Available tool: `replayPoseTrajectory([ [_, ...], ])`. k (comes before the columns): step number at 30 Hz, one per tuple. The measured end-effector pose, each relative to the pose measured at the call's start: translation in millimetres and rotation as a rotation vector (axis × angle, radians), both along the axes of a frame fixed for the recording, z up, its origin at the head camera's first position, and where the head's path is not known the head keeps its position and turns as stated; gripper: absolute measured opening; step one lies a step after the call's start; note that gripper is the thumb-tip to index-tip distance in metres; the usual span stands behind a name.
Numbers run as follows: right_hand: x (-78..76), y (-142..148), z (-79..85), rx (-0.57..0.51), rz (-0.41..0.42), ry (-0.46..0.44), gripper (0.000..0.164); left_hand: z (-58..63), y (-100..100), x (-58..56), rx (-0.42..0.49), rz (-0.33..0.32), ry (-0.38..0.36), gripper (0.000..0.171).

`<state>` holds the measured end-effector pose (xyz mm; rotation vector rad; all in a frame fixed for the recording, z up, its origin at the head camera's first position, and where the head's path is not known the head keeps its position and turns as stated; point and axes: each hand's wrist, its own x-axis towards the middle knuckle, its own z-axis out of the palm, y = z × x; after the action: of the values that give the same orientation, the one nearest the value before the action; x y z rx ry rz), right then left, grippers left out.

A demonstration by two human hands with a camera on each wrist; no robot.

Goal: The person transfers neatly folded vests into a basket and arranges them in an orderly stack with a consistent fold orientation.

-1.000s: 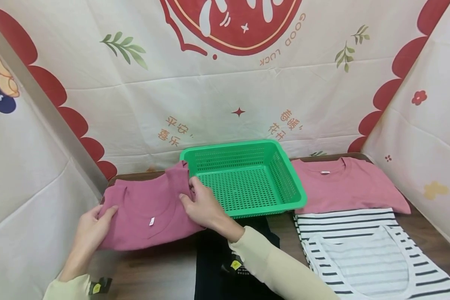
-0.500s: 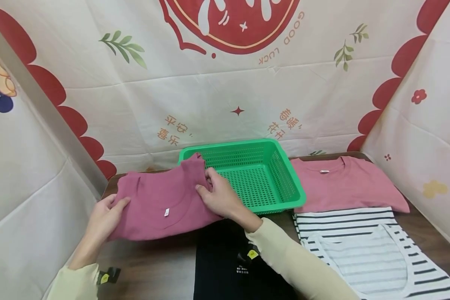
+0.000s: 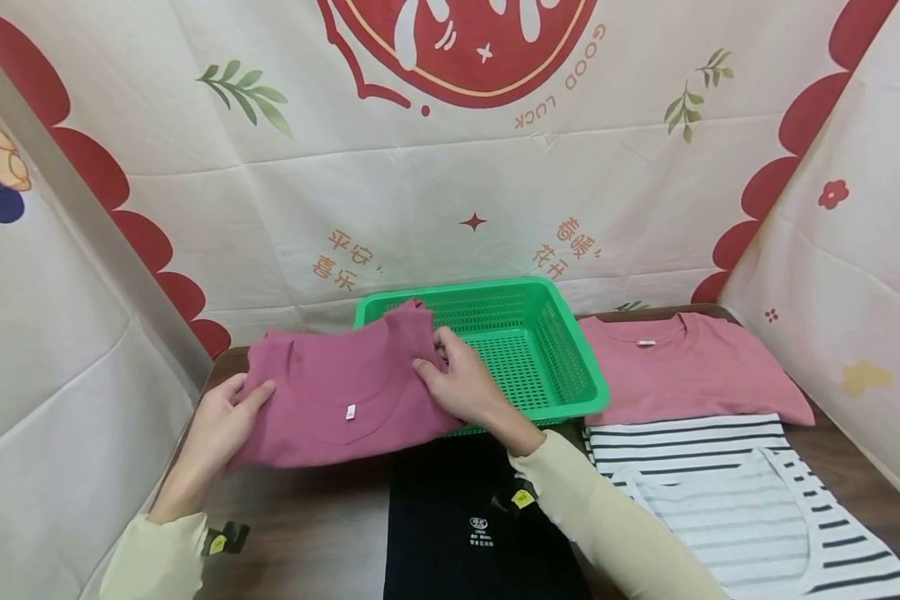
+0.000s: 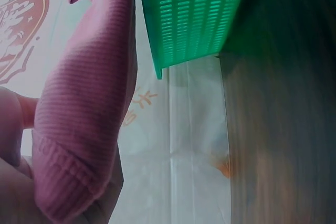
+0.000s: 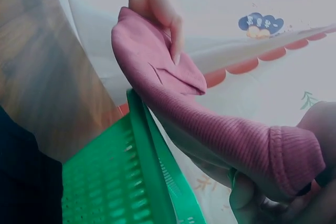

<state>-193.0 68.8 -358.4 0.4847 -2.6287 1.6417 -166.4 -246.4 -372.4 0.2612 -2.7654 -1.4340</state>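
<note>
A folded mauve-pink ribbed shirt (image 3: 337,392) with a small white neck label is held up between both hands in the head view. My left hand (image 3: 225,421) pinches its left edge, thumb on top and fingers beneath. At the opposite edge my right hand (image 3: 468,383) grips the fabric the same way. The shirt overlaps the left part of a green perforated basket (image 3: 581,350). In the right wrist view the folded shirt (image 5: 210,124) hangs over the basket's rim (image 5: 152,156), and the left hand (image 5: 157,9) shows at its far end.
A black garment (image 3: 450,517) lies on the wooden table (image 3: 307,517) in front of the basket. To the right lie a folded pink T-shirt (image 3: 690,375) and a black-and-white striped top (image 3: 720,500). A printed cloth backdrop (image 3: 420,200) stands behind and at the sides.
Both hands have carried the folded mauve-pink shirt to the right and slightly away, so it now covers more of the basket's left side. More of the black garment's print shows.
</note>
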Motion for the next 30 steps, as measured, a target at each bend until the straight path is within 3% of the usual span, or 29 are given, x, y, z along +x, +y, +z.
replayPoseTrajectory([
  [30,-12.6,53.5,5.0,0.034,-0.066,-0.009,0.015,12.0,40.6,-19.8,0.148,-0.124,0.003,0.038],
])
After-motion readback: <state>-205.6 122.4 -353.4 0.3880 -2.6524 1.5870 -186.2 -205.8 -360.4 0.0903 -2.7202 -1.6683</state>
